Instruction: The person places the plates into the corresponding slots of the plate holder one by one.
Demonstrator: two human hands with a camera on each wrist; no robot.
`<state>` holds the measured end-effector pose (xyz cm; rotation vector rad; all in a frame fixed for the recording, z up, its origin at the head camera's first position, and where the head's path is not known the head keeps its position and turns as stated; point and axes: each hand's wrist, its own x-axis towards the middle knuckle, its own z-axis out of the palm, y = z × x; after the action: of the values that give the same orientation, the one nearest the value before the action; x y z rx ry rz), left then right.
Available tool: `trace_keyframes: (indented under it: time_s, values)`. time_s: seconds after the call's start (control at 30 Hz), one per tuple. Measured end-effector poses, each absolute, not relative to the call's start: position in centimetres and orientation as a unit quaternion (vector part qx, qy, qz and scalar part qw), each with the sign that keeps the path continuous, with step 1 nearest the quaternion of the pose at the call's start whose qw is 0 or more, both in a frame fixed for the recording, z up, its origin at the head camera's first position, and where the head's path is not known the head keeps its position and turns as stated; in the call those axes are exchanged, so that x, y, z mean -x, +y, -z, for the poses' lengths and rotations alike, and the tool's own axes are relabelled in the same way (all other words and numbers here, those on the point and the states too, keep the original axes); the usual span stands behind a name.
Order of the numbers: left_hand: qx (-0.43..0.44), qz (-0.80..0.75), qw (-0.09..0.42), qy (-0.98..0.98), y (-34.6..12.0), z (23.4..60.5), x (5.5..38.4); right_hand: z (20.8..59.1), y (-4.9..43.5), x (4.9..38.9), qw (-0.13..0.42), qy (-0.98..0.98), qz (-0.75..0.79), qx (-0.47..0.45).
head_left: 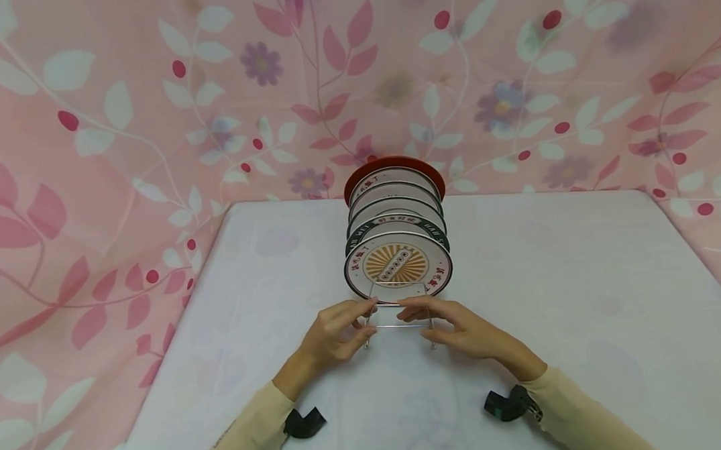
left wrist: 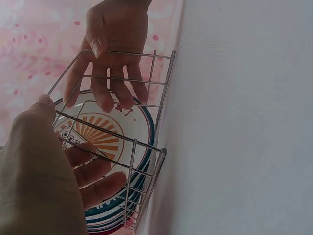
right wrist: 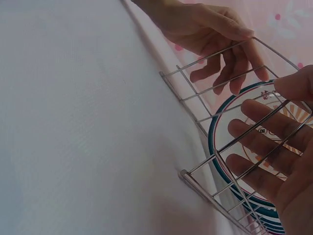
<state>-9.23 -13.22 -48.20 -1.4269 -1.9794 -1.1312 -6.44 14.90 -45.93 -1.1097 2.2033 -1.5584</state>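
Note:
A wire dish rack (head_left: pixel 403 326) stands on the white table with several round plates upright in it, one behind another. The front plate (head_left: pixel 395 264) has an orange sunburst, red characters and a dark rim. At the rack's left side, my left hand (head_left: pixel 335 330) holds the end wires between thumb and fingers, its fingers behind the wires in the left wrist view. On the opposite side, my right hand (head_left: pixel 461 324) holds the wires likewise, with thumb (right wrist: pixel 293 85) on the near side and long fingers beyond. The plates hide most of the rack's back.
The rearmost plate (head_left: pixel 394 162) has a reddish-brown rim. A white cloth covers the table (head_left: pixel 568 276), and a pink floral curtain (head_left: pixel 117 195) hangs behind and beside it. Black devices (head_left: pixel 305 423) sit at both wrists.

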Motion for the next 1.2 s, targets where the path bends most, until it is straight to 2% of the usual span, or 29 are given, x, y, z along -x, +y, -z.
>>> trace_keyframes:
  time_s: [0.8,1.2]
  values:
    - [0.52,0.365,0.24,-0.734,-12.9,48.8,9.4,45.5,17.3,7.4,0.189,0.747,0.512,0.38]
    - [0.512,0.364,0.21,-0.749,-12.8,49.1,9.1,45.5,17.7,7.6,0.198,0.745,0.503,0.391]
